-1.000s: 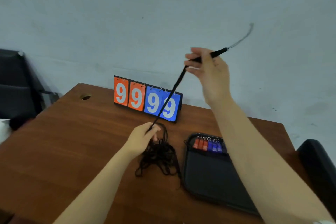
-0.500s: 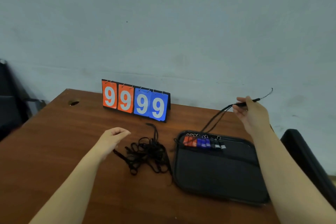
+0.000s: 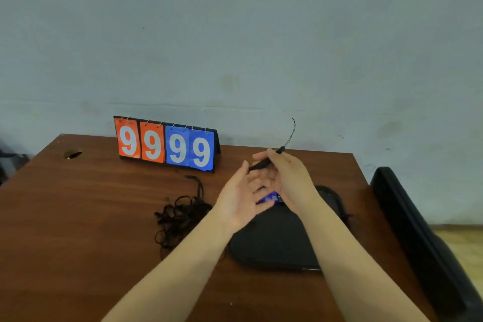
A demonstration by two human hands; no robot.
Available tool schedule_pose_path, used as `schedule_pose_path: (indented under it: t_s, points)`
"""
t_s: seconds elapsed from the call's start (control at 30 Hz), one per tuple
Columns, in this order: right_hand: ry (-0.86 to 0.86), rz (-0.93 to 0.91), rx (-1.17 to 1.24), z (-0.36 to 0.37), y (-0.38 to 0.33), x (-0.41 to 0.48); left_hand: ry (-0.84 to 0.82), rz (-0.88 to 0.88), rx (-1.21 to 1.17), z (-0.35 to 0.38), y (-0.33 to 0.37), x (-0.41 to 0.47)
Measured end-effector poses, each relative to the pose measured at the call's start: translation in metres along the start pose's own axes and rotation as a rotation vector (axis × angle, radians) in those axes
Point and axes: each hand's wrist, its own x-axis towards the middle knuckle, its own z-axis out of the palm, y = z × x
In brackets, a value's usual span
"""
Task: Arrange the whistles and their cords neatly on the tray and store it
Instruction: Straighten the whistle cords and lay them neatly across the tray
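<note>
The slim black woven cord [image 3: 261, 164] hangs above the far end of the tray, pinched between the thumb and fingers of the right hand [image 3: 290, 178]. Its thicker, stiffer section points toward the left hand [image 3: 239, 201], and a thin wiry loop stands up past the knuckles. The left hand's fingers are released and spread, the palm turned toward the cord; blur makes it hard to say whether they touch it. The step in hand looks like gathering this one cord. It would go best by laying even folds across the open palm under light tension, so the limp braid cannot kink, then setting the bundle down flat. Beneath the hands, small blue plastic whistles [image 3: 269, 197] show only in part on the flat black tray with rounded corners [image 3: 274, 246], whose matte surface should keep a folded cord from sliding. Just left of the tray lies a loose tangle of black cords [image 3: 180, 217] on the brown wood-grain desk [image 3: 78, 230]; it is best kept clear of the held length. Behind stand a flip scoreboard with orange and blue cards reading 9999 [image 3: 167, 146], a black padded chair [image 3: 418, 243] and a plain grey wall [image 3: 235, 34].
</note>
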Motion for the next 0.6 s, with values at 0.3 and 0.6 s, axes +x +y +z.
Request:
schedule_pose_path:
  t_s: [0.3, 0.6]
  points:
    - [0.428, 0.154, 0.014, -0.109, 0.042, -0.007, 0.526, 0.231, -0.014, -0.026, 0.009, 0.015]
    - [0.529, 0.244, -0.114, -0.206, 0.076, -0.027, 0.737, 0.100, 0.384, -0.061, -0.023, 0.026]
